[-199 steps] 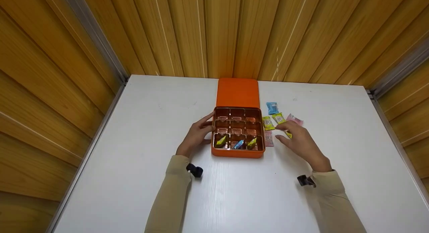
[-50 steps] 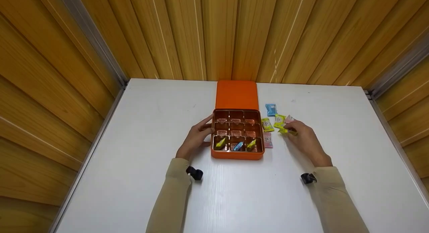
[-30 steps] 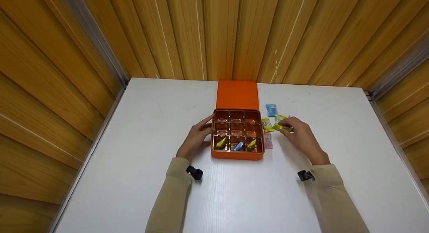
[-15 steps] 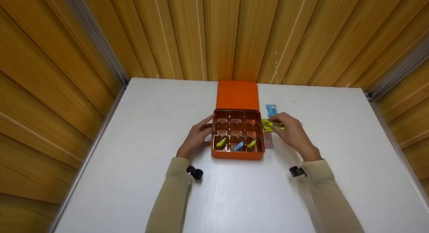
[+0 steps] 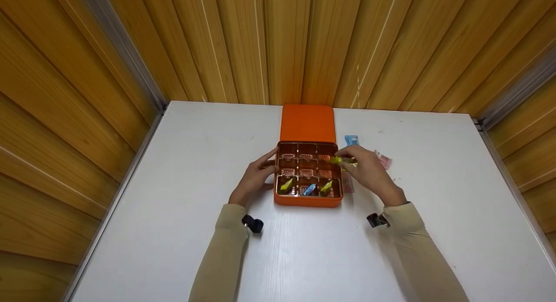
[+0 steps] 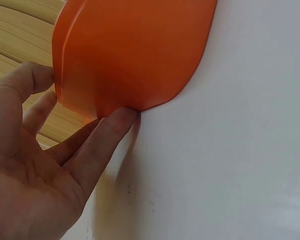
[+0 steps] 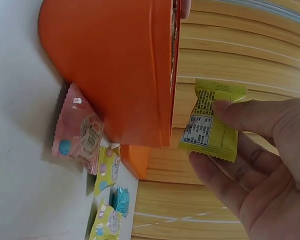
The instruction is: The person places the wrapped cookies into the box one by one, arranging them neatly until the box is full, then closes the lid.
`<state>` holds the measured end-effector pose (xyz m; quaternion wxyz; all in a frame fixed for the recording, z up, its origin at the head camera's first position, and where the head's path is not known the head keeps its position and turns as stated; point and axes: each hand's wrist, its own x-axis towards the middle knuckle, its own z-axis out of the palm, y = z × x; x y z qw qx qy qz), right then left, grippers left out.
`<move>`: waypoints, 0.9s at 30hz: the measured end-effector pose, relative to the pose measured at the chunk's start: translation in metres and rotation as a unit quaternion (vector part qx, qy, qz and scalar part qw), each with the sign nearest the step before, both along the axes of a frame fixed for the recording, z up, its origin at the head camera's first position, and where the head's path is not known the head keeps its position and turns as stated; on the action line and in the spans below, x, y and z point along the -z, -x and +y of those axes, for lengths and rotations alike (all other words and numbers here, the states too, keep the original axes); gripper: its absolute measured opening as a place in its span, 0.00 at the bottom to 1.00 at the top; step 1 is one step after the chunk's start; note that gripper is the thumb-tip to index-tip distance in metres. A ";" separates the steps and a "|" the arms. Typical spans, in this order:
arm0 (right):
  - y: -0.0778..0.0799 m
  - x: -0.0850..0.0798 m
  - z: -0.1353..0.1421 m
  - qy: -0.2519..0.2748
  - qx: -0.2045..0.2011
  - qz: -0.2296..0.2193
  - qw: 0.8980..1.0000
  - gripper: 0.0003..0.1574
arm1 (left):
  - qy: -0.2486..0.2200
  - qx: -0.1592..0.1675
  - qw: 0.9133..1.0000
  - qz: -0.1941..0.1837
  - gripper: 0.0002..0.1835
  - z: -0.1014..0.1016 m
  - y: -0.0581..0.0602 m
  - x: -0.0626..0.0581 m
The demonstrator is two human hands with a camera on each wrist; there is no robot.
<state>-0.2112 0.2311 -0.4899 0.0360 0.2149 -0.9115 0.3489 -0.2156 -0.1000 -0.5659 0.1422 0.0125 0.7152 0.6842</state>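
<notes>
An orange box (image 5: pixel 307 200) with a divided tray of compartments stands on the table. Its front row holds a yellow-wrapped candy (image 5: pixel 286 186) at left, a blue one (image 5: pixel 309 189) in the middle and a yellow one (image 5: pixel 325 188) at right. My left hand (image 5: pixel 253 178) rests its fingertips against the box's left wall; the left wrist view shows thumb and fingers touching orange surface. My right hand (image 5: pixel 367 169) pinches a yellow candy (image 7: pixel 212 122) between thumb and fingers, over the box's right rim near the back compartments. The middle and back rows show no candy.
Right of the box lie a pink candy (image 7: pixel 80 130) against its wall, a blue candy (image 5: pixel 352 140) and another pink one (image 5: pixel 384 160). Two yellow candies (image 7: pixel 107 170) show in the right wrist view. The orange lid (image 5: pixel 307 121) lies behind the box.
My right hand has picked up a yellow candy from the loose group and carried it left to the box's right rim. The left hand stays at the box's left wall.
</notes>
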 end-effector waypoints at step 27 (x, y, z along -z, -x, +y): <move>0.004 -0.010 -0.048 -0.014 -0.055 -0.022 0.998 0.18 | 0.007 -0.001 1.000 0.003 0.34 0.000 0.000 -0.001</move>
